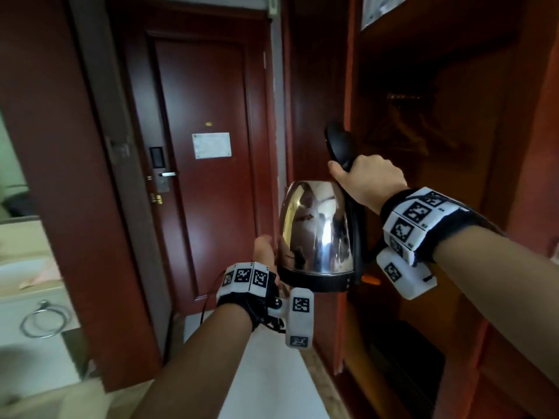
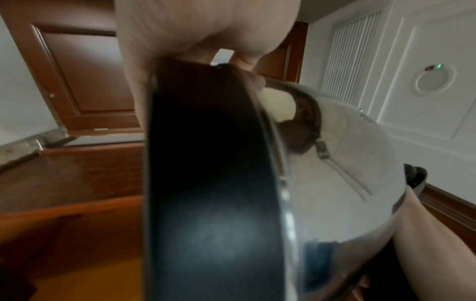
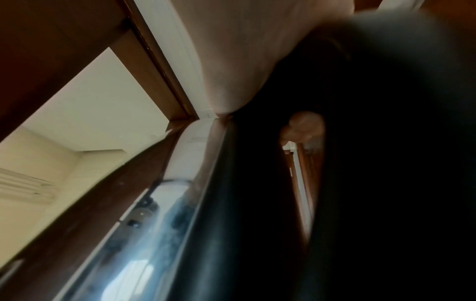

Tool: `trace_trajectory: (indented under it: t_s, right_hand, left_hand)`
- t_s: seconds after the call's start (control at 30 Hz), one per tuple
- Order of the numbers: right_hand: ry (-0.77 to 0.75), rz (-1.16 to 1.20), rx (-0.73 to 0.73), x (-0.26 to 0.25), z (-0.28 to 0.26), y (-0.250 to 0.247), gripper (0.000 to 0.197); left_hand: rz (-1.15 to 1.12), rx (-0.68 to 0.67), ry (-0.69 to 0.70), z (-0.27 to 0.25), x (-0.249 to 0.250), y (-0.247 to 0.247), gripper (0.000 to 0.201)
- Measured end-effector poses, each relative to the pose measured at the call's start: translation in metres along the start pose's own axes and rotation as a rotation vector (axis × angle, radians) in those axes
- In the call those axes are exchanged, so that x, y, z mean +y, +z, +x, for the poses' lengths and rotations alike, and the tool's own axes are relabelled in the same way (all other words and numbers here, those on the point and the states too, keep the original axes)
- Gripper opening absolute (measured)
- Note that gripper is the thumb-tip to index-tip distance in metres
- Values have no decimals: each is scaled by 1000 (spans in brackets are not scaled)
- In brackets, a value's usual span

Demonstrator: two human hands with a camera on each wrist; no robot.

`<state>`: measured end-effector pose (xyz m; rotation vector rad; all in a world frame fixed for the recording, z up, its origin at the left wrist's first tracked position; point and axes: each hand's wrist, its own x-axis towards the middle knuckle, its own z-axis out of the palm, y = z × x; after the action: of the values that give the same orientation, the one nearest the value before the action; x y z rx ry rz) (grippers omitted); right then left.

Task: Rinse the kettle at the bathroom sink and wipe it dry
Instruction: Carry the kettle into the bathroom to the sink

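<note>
Head view alone: kettle [image 1: 317, 234] lid [image 1: 340, 142] open.

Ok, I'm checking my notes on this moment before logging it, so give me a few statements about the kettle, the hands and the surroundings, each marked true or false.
1. The right hand grips the kettle by its black handle. True.
2. The kettle's lid is shut. False: it stands open.
3. The left hand touches the kettle's lower side. True.
4. The kettle is under running water. False: it is held in the air in front of the wooden door.
5. The kettle's body is shiny metal. True.
</note>
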<state>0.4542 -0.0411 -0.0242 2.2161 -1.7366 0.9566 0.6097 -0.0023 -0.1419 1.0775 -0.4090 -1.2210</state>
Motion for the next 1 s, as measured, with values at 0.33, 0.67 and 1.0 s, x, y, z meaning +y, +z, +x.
trace_trajectory:
  t_s: [0.33,0.67,1.0]
  right_hand:
    - [-140,174,-105,-138,16,73,56]
    - [-305,233,-158,-248,38,138,62]
    - [-482,319,-155,-331,93,210,65]
  left_hand:
    - [-60,89,16,21,79,-132,35]
    - [-92,306,103,60,130,-226,44]
    - [-79,497,208,117,169,-268,38]
